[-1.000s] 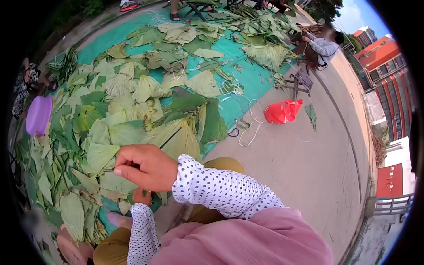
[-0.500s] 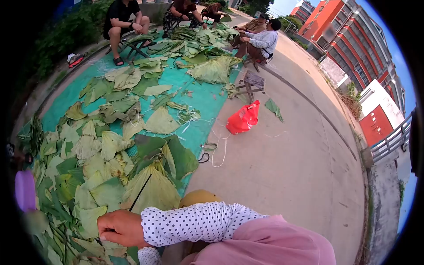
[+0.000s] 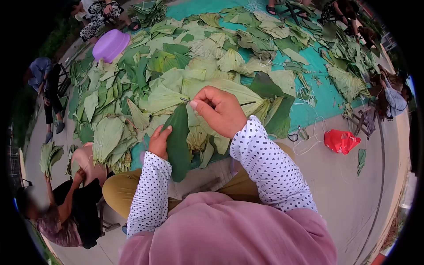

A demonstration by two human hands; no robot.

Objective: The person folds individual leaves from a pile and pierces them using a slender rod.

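Note:
My right hand (image 3: 221,109) is closed round a thin dark rod (image 3: 247,104) whose tip sticks out to the left of the thumb. A folded dark green leaf (image 3: 178,143) hangs lower left of it, with my left hand (image 3: 160,141) pinching its left edge between thumb and fingers. Behind both hands spreads a thick layer of large pale green leaves (image 3: 165,97). A fan-shaped leaf bundle (image 3: 108,137) lies to the left of my left hand.
Leaves cover much of the green sheet (image 3: 316,106). A purple basin (image 3: 111,45) stands at the back left, a red bag (image 3: 341,141) on the pavement at right. One person (image 3: 66,212) holds leaves at lower left; others sit around the sheet.
The view has swung left and down, bringing my left hand and the dark green leaf into sight. My right hand still grips the rod.

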